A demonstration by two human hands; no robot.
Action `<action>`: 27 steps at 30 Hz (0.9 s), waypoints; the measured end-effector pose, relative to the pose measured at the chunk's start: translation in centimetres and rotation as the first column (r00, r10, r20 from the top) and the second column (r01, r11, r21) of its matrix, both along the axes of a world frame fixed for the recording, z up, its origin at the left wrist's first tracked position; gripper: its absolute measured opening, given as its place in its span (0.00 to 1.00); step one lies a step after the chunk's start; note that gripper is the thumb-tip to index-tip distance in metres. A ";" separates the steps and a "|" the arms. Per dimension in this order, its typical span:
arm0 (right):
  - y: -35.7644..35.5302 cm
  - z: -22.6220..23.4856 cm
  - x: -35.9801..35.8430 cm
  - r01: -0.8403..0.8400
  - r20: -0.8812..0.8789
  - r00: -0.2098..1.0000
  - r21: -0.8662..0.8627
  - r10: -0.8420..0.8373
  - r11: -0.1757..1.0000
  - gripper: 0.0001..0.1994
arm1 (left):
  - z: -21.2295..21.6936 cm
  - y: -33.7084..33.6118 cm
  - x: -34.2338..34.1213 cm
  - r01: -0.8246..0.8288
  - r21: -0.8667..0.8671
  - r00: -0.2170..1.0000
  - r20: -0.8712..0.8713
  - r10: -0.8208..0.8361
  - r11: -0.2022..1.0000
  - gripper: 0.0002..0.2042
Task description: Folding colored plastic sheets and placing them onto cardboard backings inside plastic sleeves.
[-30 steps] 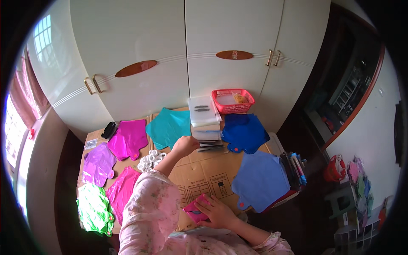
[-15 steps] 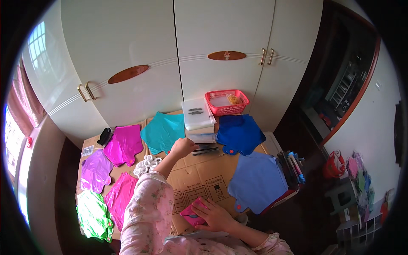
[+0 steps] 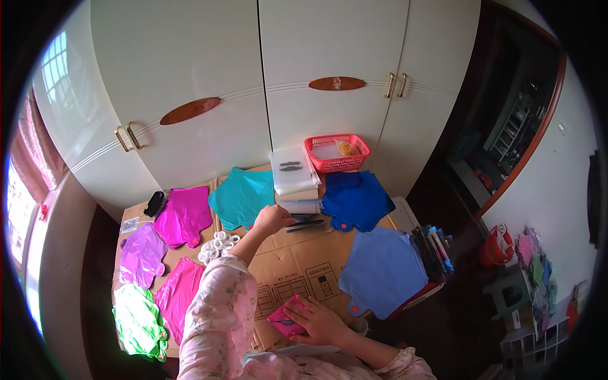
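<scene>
Pouch (image 3: 286, 325), pink, lies on the bench (image 3: 288, 259), near side, under the right hand (image 3: 322, 324), its fingers apart; the left hand (image 3: 273, 219), left of dark strips (image 3: 308, 226), has fingers together; whether they grip anything, one cannot tell.

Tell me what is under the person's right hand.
Under the right hand is a pink piece, its left part showing, on brown cardboard. The hand covers the rest; anything else beneath cannot be seen.
</scene>
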State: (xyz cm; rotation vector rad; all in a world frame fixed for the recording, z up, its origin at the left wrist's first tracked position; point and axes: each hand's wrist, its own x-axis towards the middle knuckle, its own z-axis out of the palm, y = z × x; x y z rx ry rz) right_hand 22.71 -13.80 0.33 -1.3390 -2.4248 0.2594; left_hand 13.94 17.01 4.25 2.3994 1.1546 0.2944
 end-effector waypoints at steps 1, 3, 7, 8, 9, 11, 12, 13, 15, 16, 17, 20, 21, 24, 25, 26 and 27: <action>0.0 0.1 0.0 0.000 -0.001 1.000 -0.002 0.000 1.000 0.37 | 0.0 0.0 0.0 -0.001 0.027 1.000 -0.012 0.002 1.000 0.12; 0.0 0.2 0.0 -0.002 -0.001 1.000 -0.004 0.002 1.000 0.37 | -0.3 0.0 0.1 -0.004 0.081 0.999 -0.037 0.007 0.997 0.10; 0.0 0.2 0.0 -0.004 0.008 1.000 -0.003 0.004 1.000 0.37 | -1.2 -0.1 0.6 0.123 0.321 0.980 -0.187 -0.064 0.939 0.08; 0.0 0.2 0.0 -0.003 0.012 1.000 -0.003 0.003 1.000 0.37 | -1.2 -0.2 0.6 0.134 0.326 0.979 -0.188 -0.075 0.936 0.07; -0.1 0.2 0.0 -0.003 0.013 1.000 -0.002 0.003 1.000 0.37 | -1.0 -0.4 0.6 0.145 0.331 0.978 -0.189 -0.085 0.932 0.06; -0.1 0.1 0.0 -0.004 0.015 1.000 0.002 0.004 1.000 0.37 | -0.9 -0.4 0.4 0.147 0.389 0.987 -0.110 -0.113 0.909 0.06; -0.1 0.1 0.0 -0.004 0.013 1.000 0.002 0.004 1.000 0.37 | -0.5 -0.7 0.2 0.146 0.417 0.989 -0.073 -0.127 0.897 0.05; -0.1 0.2 0.0 -0.005 0.010 1.000 0.003 0.005 1.000 0.37 | 0.0 -0.9 0.1 0.129 0.426 0.992 -0.043 -0.122 0.895 0.05; -0.1 0.3 0.0 -0.004 0.008 1.000 0.004 0.004 1.000 0.38 | 1.3 -1.5 -0.2 0.092 0.444 0.994 0.017 -0.111 0.891 0.05; -0.1 0.3 0.0 -0.002 0.009 1.000 0.004 0.002 1.000 0.38 | 1.9 -1.9 -0.5 0.103 0.456 0.990 0.040 -0.136 0.884 0.05; -0.2 0.3 0.1 0.000 0.010 1.000 0.005 0.000 1.000 0.39 | 2.4 -2.3 -0.8 0.113 0.469 0.985 0.063 -0.160 0.876 0.05; -0.1 0.1 0.0 -0.005 0.049 0.999 0.010 0.005 1.000 0.41 | 4.4 -4.3 -2.0 0.159 0.503 0.966 0.097 -0.239 0.850 0.04; 0.0 0.3 0.0 -0.010 0.070 0.998 0.001 0.010 1.000 0.42 | 5.1 -5.2 -2.7 0.175 0.513 0.959 0.105 -0.263 0.841 0.03; -0.4 1.0 0.0 -0.021 0.129 0.991 -0.014 0.023 1.000 0.41 | 6.4 -8.5 -5.4 0.225 0.545 0.933 0.117 -0.339 0.808 0.02; -0.8 1.4 0.1 -0.023 0.146 0.989 -0.009 0.024 1.000 0.40 | 6.6 -9.8 -6.4 0.230 0.547 0.926 0.131 -0.354 0.805 0.02; -1.1 1.5 0.3 -0.026 0.163 0.986 -0.004 0.027 1.000 0.38 | 6.7 -11.3 -7.7 0.234 0.550 0.919 0.145 -0.367 0.802 0.03; -1.5 0.8 0.3 -0.030 0.181 0.983 0.063 0.018 0.998 0.37 | 6.7 -12.6 -9.1 0.233 0.555 0.913 0.157 -0.376 0.799 0.04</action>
